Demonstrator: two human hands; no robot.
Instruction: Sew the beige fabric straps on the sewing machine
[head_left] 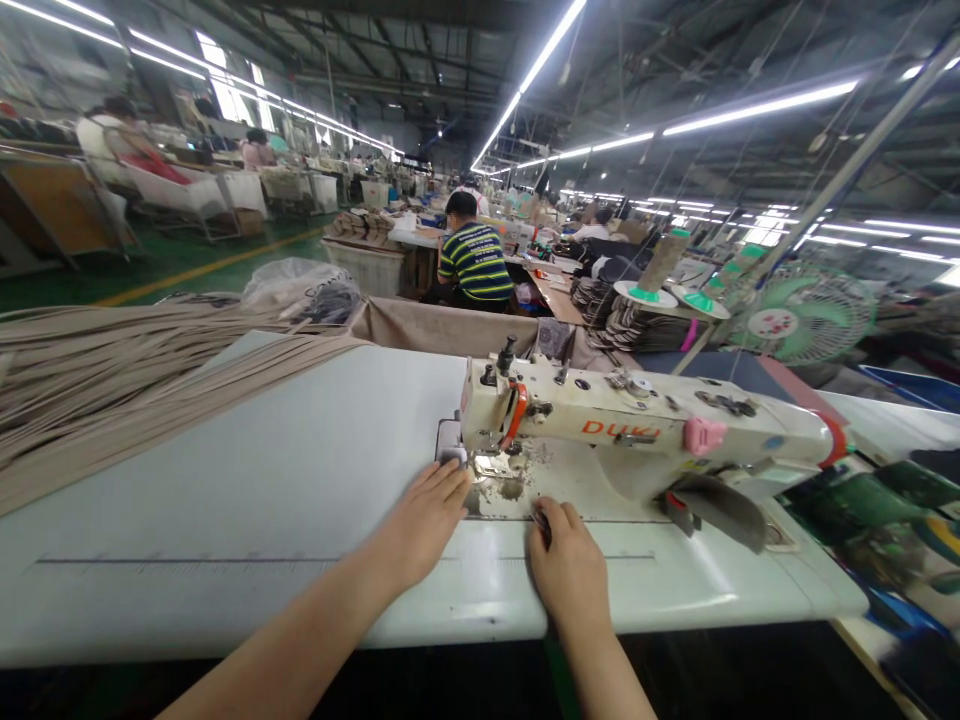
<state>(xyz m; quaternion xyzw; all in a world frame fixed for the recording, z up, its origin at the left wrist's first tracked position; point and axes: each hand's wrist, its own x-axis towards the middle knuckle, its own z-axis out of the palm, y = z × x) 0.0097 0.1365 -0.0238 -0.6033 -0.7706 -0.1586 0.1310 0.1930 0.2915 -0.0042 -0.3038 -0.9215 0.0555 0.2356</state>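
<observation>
A white sewing machine (637, 415) with orange lettering stands on the pale table (300, 450). My left hand (431, 515) lies flat, palm down, its fingertips at a small dark-edged plate (450, 440) left of the needle area. Its fingers are stretched out. To the right, my right hand (571, 560) rests at the front edge of the machine bed, fingers curled around something small and dark that I cannot make out. The stained metal bed (517, 485) shows between the two hands.
Long beige fabric strips (150, 370) spread over the table's left side. Behind stands a cloth-lined bin (427, 330), with a seated person in a striped shirt (476, 262) beyond it. Thread cones (664, 262) and a green fan (802, 315) are at the right.
</observation>
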